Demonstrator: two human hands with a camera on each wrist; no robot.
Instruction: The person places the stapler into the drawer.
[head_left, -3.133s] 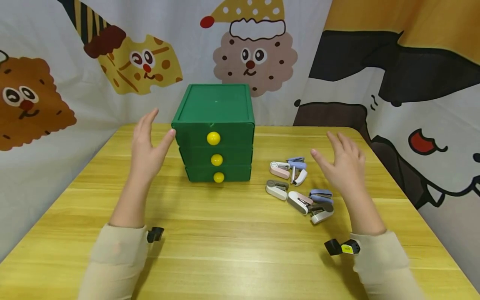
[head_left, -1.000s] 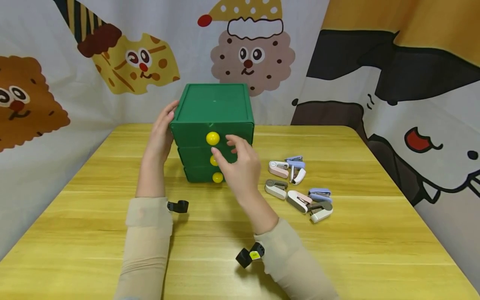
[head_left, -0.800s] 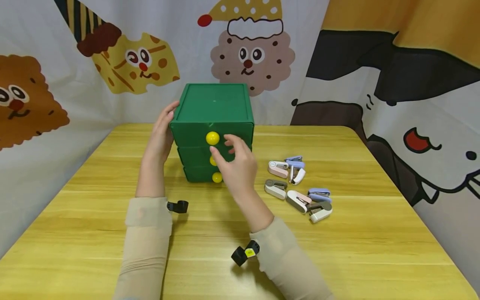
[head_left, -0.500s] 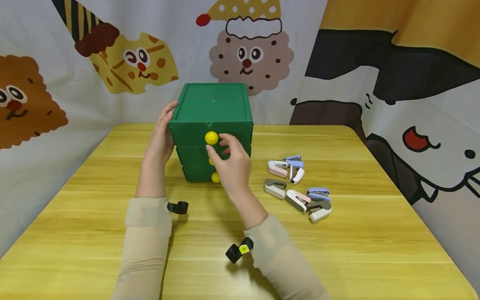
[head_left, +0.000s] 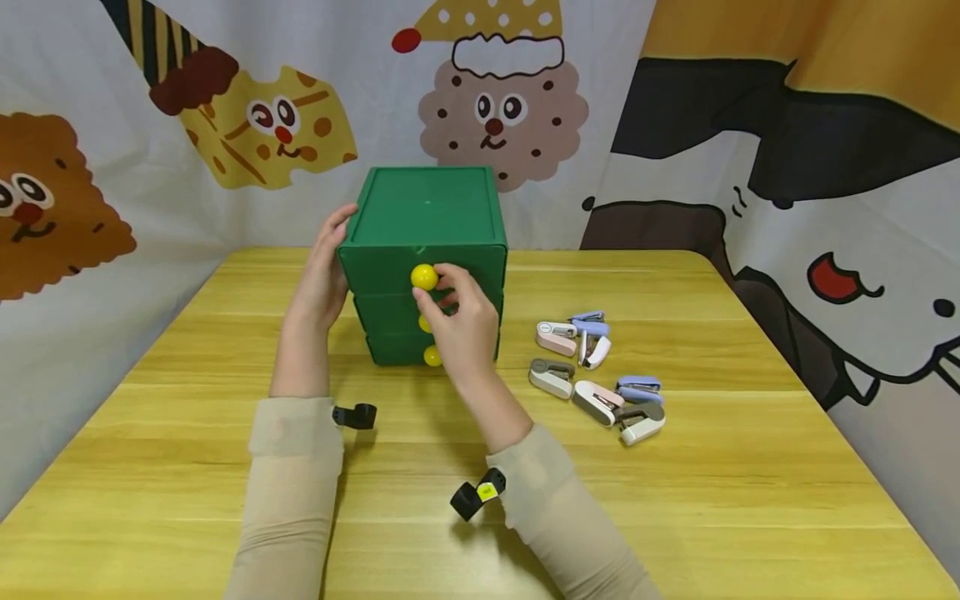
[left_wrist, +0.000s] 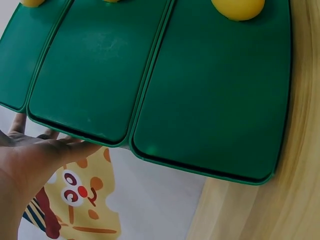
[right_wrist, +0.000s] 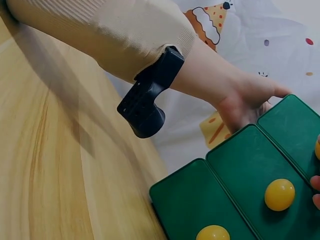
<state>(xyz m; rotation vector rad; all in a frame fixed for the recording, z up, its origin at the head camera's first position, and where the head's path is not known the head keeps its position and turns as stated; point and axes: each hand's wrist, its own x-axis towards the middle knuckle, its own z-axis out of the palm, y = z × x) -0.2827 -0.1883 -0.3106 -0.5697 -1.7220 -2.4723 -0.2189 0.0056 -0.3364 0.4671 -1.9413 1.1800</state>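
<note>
A green three-drawer box (head_left: pixel 427 204) with round yellow knobs stands on the table, all drawers closed. My left hand (head_left: pixel 321 279) rests along its left side, fingers extended; the left wrist view shows this hand (left_wrist: pixel 45 155) beneath the edge of the drawer fronts. At the front, my right hand (head_left: pixel 468 329) pinches the top yellow knob (head_left: pixel 424 277) between thumb and fingers. That hand partly covers the middle knob (head_left: pixel 424 323) and the bottom knob (head_left: pixel 432 356). In the right wrist view only fingertips (right_wrist: pixel 316 183) show at the right edge.
Several small staplers lie right of the box, among them a white and pink stapler (head_left: pixel 557 338), a blue stapler (head_left: pixel 640 389) and a grey and white stapler (head_left: pixel 642 423). A printed cloth (head_left: pixel 300 217) hangs behind the wooden table (head_left: pixel 405 517).
Both hands have come inward from beside the box: the left onto its left side, the right across the front to the top knob. The drawers and staplers stay put.
</note>
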